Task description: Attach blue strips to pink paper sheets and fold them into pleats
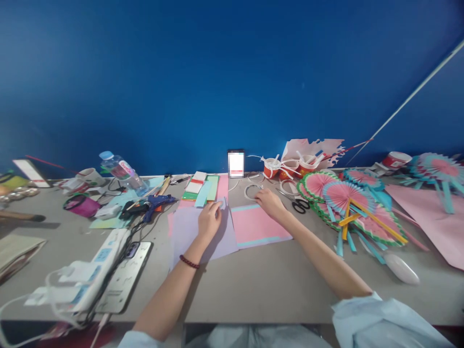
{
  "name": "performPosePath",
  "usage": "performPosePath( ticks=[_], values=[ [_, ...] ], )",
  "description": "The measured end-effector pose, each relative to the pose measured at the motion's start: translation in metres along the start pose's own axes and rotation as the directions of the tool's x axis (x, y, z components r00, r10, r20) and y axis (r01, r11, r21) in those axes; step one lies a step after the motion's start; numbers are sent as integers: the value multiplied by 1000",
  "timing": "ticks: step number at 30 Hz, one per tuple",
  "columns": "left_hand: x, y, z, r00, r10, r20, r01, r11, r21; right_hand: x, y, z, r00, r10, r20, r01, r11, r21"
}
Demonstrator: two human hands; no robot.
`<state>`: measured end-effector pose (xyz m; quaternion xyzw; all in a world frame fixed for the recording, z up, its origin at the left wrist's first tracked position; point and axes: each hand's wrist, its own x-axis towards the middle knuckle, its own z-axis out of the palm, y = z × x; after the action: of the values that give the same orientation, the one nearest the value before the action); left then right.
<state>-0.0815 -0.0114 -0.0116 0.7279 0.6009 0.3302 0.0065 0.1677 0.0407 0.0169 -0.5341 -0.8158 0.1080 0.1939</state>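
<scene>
While scissors [294,201] lie nearby, left hand [210,217] and right hand [267,201] have unclear grips.

Paper sheets [259,224] centre, fans [350,197] right (scissors [295,203] between), power strip [100,269] left

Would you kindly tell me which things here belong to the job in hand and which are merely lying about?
Apparently in use:
lilac sheet, under the left hand
pink sheet with blue bands, by the right hand

Apparently just lying about:
plastic bottle
power strip
face-down phone
white oval object
</scene>
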Motion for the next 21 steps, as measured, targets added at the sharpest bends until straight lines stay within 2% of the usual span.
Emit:
performPosePath(
  ticks=[5, 8, 10, 12, 14, 16, 18, 21],
  values=[
    [2, 2, 0, 997, -76, -13, 74, 991, -112, -7, 7, -29, 999, -15, -30, 17, 998, 66],
    [2, 0, 0, 989, -150, 16, 150, 970, -192, -14, 4, -43, 996, 71, -58, -53, 964, 259],
    [1, -2, 1, 980, -193, 43, 198, 946, -256, -23, -2, -45, 980, 192, -52, -149, 883, 445],
    [1, -2, 2, 974, -222, 45, 224, 921, -318, -35, -10, -42, 960, 278, 38, -235, 724, 649],
    [1, -1, 2, 970, -239, 35, 234, 898, -371, -49, -17, -38, 941, 318, 116, -290, 580, 761],
    [1, 2, 1, 966, -255, 37, 247, 878, -410, -64, -19, -32, 941, 276, 194, -314, 510, 801],
    [2, 6, -1, 959, -276, 67, 274, 839, -470, -78, -19, -24, 945, 230, 232, -318, 493, 810],
    [3, 14, -5, 945, -304, 120, 316, 753, -578, -98, -18, -5, 971, 230, 71, -200, 607, 769]
  ],
)
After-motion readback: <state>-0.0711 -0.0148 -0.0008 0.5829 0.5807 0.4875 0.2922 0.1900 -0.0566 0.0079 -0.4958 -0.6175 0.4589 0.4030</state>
